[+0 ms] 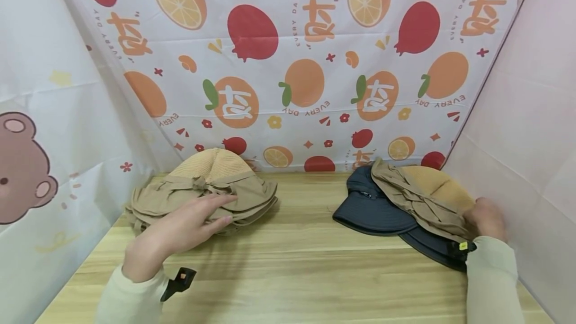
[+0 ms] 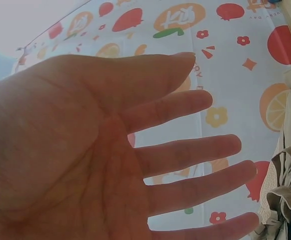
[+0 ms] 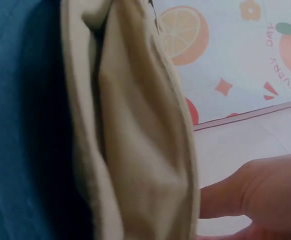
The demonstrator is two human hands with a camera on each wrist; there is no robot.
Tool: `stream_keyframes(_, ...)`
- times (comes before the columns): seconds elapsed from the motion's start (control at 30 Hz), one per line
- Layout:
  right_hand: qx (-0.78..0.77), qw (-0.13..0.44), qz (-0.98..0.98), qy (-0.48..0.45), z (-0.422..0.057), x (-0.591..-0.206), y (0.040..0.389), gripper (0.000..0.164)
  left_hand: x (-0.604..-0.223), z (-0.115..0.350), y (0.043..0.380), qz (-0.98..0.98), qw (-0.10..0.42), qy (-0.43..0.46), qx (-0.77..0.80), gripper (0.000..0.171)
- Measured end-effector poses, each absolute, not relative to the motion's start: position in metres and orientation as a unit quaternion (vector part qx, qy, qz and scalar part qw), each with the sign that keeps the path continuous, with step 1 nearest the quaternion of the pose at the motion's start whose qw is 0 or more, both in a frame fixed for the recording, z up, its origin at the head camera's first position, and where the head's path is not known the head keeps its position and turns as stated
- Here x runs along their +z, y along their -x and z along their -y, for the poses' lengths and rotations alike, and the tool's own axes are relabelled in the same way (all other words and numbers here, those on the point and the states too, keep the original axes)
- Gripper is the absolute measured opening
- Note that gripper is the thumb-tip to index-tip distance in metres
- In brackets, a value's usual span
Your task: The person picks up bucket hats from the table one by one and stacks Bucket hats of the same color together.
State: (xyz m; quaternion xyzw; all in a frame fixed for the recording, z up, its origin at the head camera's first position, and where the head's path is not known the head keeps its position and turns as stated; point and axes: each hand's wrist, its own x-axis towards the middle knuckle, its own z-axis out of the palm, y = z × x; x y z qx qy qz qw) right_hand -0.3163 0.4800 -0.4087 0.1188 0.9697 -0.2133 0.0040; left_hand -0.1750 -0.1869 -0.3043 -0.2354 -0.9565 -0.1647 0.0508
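Note:
On the left, a stack of tan sun hats point(image 1: 245, 209) shows a woven straw crown and a knotted bow on its top hat. My left hand point(image 1: 184, 226) is over the front of that stack, fingers spread and holding nothing; in the left wrist view its palm point(image 2: 105, 160) is bare. At the right, another tan sun hat point(image 1: 418, 199) lies tilted on dark navy caps point(image 1: 375, 214). The right hand point(image 1: 488, 219) pinches this hat's right edge, most fingers hidden. The right wrist view has the thumb point(image 3: 225, 200) against the tan brim point(image 3: 145, 130).
Both hat groups sit on a light wood-grain table point(image 1: 288, 274), with a stretch of tabletop between them. A fruit-print cloth point(image 1: 279, 139) stands behind, a bear-print cloth point(image 1: 90, 174) on the left, and a plain pale wall point(image 1: 531, 139) close beside the right hand.

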Motion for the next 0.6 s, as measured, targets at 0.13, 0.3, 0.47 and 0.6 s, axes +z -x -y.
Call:
stream_keyframes(0.13, -0.228, -0.008, -0.967, -0.114, -0.483, -0.409, 0.318, 0.052, -0.304, 0.186, 0.176, 0.956, 0.049, 0.238, -0.166, 0.045)
stream_keyframes(0.3, -0.279, -0.076, -0.952, -0.100, -0.477, -0.404, 0.320, 0.046, -0.305, 0.186, 0.177, 0.955, 0.048, 0.238, -0.168, 0.044)
stream_keyframes(0.47, -0.309, -0.104, -0.944, -0.043, -0.467, -0.383, 0.317, 0.048, -0.305, 0.186, 0.178, 0.956, 0.051, 0.237, -0.163, 0.045)
stream_keyframes(0.6, -0.329, -0.113, -0.938, -0.010, -0.456, -0.365, 0.310, 0.045, -0.306, 0.185, 0.179, 0.956, 0.049, 0.239, -0.162, 0.044)
